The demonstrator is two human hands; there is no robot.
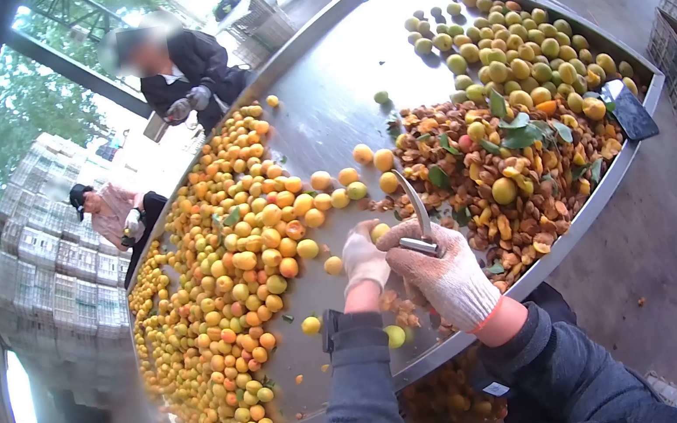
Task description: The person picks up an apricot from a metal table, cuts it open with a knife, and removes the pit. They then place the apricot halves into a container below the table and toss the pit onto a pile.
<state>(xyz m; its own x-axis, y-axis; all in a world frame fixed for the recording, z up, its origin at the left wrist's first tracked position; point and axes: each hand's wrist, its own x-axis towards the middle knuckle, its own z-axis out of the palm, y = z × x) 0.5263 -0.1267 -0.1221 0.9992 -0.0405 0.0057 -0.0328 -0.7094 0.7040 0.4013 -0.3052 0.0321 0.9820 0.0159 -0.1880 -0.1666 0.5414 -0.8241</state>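
My right hand (445, 270), in a white knit glove stained brown, grips a small curved knife (419, 203). Its hooked blade points up and away from me, and a metal handle end shows at the fist. Close beside it, my gloved left hand (362, 258) has its fingers closed around a yellow apricot (380, 231), partly hidden by the right hand. Both hands are over the metal table (323, 116). Just right of them lies a heap of split apricot pieces (473, 164) with green leaves. Loose whole apricots (265, 250) spread over the left side.
Greener apricots (525, 49) are piled at the far right. A phone-like dark slab (629, 112) rests by the right rim. Two people, one in a dark jacket (205, 64) and one in a pink top (113, 216), stand beyond the left edge. Stacked crates (52, 248) rise behind them.
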